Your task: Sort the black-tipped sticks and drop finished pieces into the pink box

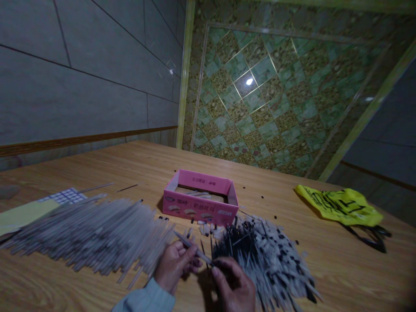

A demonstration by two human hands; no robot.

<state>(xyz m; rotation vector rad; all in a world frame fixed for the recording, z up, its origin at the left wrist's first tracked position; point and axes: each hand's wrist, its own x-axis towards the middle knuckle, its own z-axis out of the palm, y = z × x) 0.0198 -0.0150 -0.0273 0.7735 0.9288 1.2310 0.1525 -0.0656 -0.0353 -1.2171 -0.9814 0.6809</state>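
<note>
Over the table's front, my left hand (175, 265) is closed, pinching a thin greyish tube (180, 237) between thumb and fingers. The tube slants from upper left down to my right hand (234, 284). That hand is also closed, its thumb and fingertips at the tube's dark lower end. Whether a separate small part sits in those fingers I cannot tell. To the left lies a wide pile of clear thin tubes (104, 234). Beside my right hand spreads a heap of tubes with black tips (269, 251). Small black and white pieces (208, 229) lie scattered just beyond my hands.
A pink open box (198, 209) with some thin pieces inside stands behind the piles. A yellow bag (341, 206) with black straps lies at the right. Yellowish paper (29, 216) and a checked sheet (63, 196) lie left on the wooden table (136, 162).
</note>
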